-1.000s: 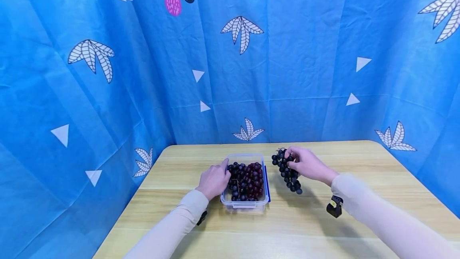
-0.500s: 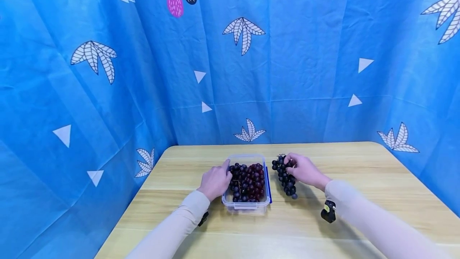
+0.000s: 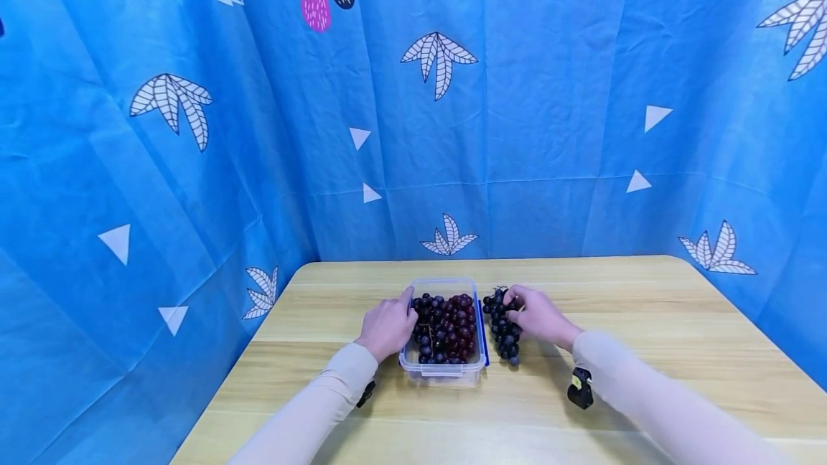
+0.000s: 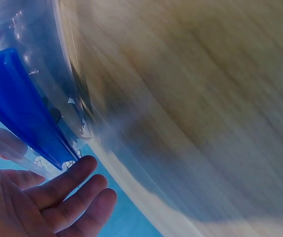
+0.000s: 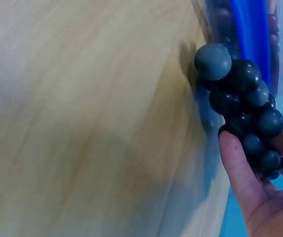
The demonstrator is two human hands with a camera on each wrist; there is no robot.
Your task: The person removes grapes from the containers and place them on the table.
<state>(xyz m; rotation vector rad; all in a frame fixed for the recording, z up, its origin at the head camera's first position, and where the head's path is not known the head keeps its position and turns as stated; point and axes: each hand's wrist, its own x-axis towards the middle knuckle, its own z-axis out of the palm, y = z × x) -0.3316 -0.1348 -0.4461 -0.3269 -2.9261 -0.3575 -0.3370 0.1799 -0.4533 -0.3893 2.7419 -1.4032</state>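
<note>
Wooden table [image 3: 446, 422]; right hand [image 3: 533, 313] pinching grape bunch [image 3: 500, 325], long axis front-back; left hand [image 3: 388, 326] extended, touching box [image 3: 442, 370].

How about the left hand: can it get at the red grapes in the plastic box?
Likely yes: the left hand touches the plastic box, whose top looks open over the red grapes; the black grapes are outside.

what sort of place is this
Probably a staged indoor recording spot: a patterned blue cloth hangs behind and beside a wood-look table, and small black wrist-worn devices show too.
</note>
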